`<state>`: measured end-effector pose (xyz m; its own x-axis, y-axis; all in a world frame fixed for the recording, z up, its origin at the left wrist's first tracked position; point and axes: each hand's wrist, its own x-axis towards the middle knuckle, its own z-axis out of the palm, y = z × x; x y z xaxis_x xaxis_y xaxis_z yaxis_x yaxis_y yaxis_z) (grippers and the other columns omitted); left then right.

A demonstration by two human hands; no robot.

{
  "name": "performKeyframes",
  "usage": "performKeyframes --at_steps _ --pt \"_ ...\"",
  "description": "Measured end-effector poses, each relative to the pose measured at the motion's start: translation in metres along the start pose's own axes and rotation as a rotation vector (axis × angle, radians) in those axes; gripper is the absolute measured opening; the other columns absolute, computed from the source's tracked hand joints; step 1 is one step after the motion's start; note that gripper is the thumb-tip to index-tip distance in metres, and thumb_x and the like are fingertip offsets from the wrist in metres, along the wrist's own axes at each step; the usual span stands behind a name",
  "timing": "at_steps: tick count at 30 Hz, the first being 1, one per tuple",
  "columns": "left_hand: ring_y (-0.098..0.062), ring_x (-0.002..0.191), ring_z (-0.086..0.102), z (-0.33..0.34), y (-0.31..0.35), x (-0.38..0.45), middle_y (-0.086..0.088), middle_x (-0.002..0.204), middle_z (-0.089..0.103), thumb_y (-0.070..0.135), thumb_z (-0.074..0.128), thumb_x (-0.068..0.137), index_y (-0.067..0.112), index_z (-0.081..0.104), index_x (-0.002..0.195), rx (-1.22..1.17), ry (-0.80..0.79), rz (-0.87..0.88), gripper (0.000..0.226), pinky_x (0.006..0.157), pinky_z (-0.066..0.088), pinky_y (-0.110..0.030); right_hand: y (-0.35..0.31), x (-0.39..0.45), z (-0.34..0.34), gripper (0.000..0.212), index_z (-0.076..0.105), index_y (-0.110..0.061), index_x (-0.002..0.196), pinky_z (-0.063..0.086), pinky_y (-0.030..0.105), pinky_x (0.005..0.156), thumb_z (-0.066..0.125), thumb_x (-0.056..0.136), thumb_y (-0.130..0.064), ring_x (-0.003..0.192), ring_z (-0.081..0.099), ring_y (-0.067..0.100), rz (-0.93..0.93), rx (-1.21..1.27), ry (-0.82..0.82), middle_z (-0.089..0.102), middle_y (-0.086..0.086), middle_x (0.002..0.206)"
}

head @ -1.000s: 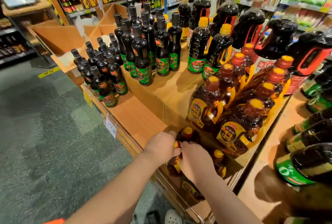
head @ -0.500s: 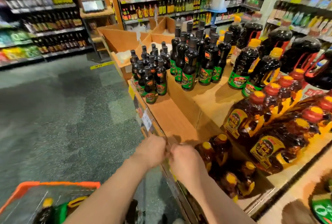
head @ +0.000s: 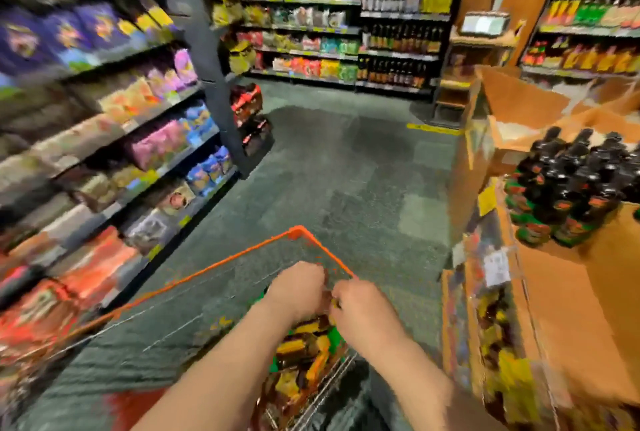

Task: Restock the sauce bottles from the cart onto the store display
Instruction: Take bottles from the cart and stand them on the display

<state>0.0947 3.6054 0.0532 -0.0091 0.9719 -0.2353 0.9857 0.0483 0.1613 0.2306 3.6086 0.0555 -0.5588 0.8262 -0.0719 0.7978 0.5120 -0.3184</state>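
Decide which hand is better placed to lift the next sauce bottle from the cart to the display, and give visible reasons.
Probably the right hand: both hands are over the cart's bottles, but the display stands on its side, so the left hand would have to cross over.

Motion-blurred bottles in the cart (head: 304, 354), fingers (head: 320, 283) of both hands indistinct above them

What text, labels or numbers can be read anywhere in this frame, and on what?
None can be read.
Dark bottles' labels: blurred.
White price tag on the display edge: blurred.
Yellow tag: blurred.
Yellow floor strip: blurred.
Bottles in the cart: blurred.
Shelf packets: blurred.
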Motion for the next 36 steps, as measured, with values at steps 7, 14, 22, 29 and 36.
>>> performKeyframes --at_steps 7,14,22,29,36 --pt "-0.034 0.101 0.064 0.022 -0.114 -0.087 -0.015 0.103 0.069 0.035 0.060 0.086 0.013 0.066 0.107 -0.110 0.035 -0.369 0.031 0.081 0.053 -0.040 -0.088 0.024 0.050 0.024 0.063 -0.015 0.108 0.048 0.036 0.089 0.054 0.088 -0.024 0.105 0.059 0.028 -0.243 0.000 -0.111 0.062 0.007 0.108" --pt "-0.035 0.104 0.063 0.070 -0.155 -0.141 -0.017 0.105 0.068 0.034 0.057 0.091 0.009 0.063 0.108 -0.254 0.016 -0.603 0.031 0.084 0.049 -0.041 -0.129 0.035 0.101 0.027 0.063 -0.012 0.110 0.049 0.037 0.087 0.049 0.087 -0.014 0.104 0.058 0.030 -0.358 -0.073 -0.322 0.063 0.009 0.107" --pt "-0.029 0.093 0.066 0.117 -0.188 -0.147 -0.010 0.093 0.065 0.018 0.057 0.092 0.007 0.064 0.104 -0.424 -0.088 -0.825 0.018 0.076 0.053 -0.033 -0.146 0.075 0.163 0.027 0.055 -0.011 0.121 0.047 0.033 0.084 0.044 0.096 -0.015 0.107 0.058 0.028 -0.394 -0.181 -0.589 0.057 0.009 0.117" --pt "-0.028 0.091 0.066 0.174 -0.226 -0.103 -0.010 0.097 0.065 0.017 0.053 0.092 0.008 0.061 0.102 -0.503 -0.174 -0.915 0.016 0.066 0.047 -0.030 -0.141 0.126 0.239 0.013 0.052 -0.014 0.088 0.035 0.026 0.062 0.043 0.094 -0.007 0.081 0.057 0.023 -0.452 -0.251 -0.646 0.056 0.005 0.091" --pt "-0.030 0.110 0.058 0.242 -0.262 -0.032 -0.010 0.119 0.055 0.024 0.055 0.092 0.011 0.055 0.118 -0.493 -0.191 -0.961 0.029 0.084 0.051 -0.038 -0.133 0.184 0.309 0.015 0.056 -0.009 0.097 0.042 0.031 0.066 0.048 0.088 0.000 0.091 0.061 0.027 -0.531 -0.332 -0.757 0.057 0.008 0.100"
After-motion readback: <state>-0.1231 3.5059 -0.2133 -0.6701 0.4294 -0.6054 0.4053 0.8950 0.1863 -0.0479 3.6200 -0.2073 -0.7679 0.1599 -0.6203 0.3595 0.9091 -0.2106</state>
